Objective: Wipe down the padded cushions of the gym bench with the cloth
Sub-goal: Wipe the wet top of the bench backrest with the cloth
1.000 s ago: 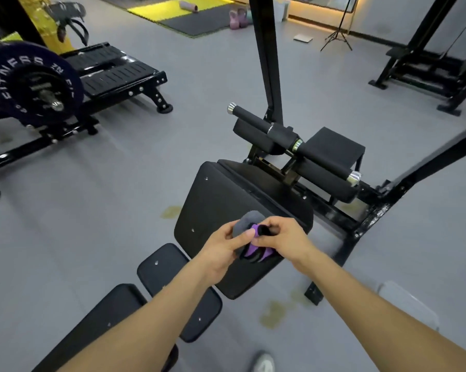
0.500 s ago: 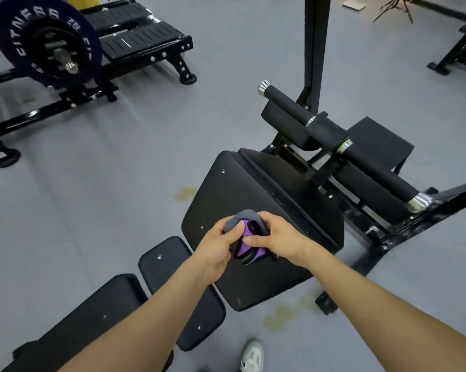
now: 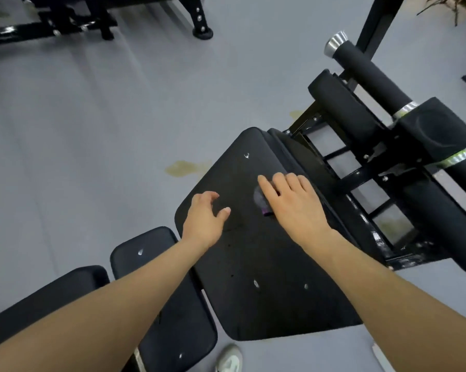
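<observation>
On the black padded cushion [image 3: 253, 264], the right hand [image 3: 293, 208] pressed a grey-purple cloth [image 3: 260, 199] flat-fingered; the left hand [image 3: 203, 220] hovered slack, empty.

The black bench has a large pad [image 3: 253, 264] and two smaller pads [image 3: 181, 331] beside it. A small grey and purple cloth [image 3: 259, 197] lies on the large pad, under the right hand [image 3: 293, 208]. The bench stands on a grey floor [image 3: 92, 130].
</observation>
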`<state>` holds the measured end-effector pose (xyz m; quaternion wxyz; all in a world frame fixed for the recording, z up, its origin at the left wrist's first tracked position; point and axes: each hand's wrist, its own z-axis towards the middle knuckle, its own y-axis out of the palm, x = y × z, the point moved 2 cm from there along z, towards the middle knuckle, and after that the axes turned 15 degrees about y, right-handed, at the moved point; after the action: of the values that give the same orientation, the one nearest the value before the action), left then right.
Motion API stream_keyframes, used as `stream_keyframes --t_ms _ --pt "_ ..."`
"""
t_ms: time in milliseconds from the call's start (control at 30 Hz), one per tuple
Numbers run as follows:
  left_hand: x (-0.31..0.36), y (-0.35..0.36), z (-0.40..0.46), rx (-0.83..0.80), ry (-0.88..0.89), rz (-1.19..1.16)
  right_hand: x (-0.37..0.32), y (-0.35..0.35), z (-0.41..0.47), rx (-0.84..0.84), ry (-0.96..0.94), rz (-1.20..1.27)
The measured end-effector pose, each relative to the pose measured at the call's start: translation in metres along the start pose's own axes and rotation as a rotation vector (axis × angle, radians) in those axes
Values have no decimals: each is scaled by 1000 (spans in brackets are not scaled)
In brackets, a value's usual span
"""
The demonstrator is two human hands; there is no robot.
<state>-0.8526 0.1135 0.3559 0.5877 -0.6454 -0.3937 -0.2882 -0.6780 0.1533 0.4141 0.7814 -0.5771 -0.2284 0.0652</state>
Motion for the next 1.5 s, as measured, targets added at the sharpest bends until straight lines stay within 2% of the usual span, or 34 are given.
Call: stream_keyframes --t_ms 167,267,367,533,667,800,933,1033,1133,1267,1333,1400,1467,1500 --pt "-22 8 24 17 183 198 -2 27 -31 -43 -78 -27" --pt "-35 16 38 -86 224 243 -3 38 -24 -95 -42 -15" --pt "-43 25 45 -189 209 202 -1 45 -19 -139 -34 11" --pt "-43 23 49 -185 193 176 -13 51 36 -55 17 148" --pt "-39 21 52 -204 165 177 -34 56 108 -178 115 219" --pt "-37 20 52 -222 146 159 -24 50 60 -151 107 260" --pt "-36 19 53 -234 140 142 -7 48 4 -167 11 228" --pt "-36 19 53 -233 148 140 -18 51 48 -140 23 256" --pt "-38 20 52 -222 159 158 -35 58 95 -206 95 251" --pt "-37 20 50 -222 165 158 -28 55 81 -148 28 190" --pt "-39 21 49 -207 167 150 -27 49 70 -249 45 183" --pt "-41 21 48 -196 166 143 -34 46 80 -296 148 239" --pt "-42 22 48 -194 168 147 -44 46 95 -255 197 268" --pt "-42 22 48 -191 169 148 -47 48 99 -178 180 252"
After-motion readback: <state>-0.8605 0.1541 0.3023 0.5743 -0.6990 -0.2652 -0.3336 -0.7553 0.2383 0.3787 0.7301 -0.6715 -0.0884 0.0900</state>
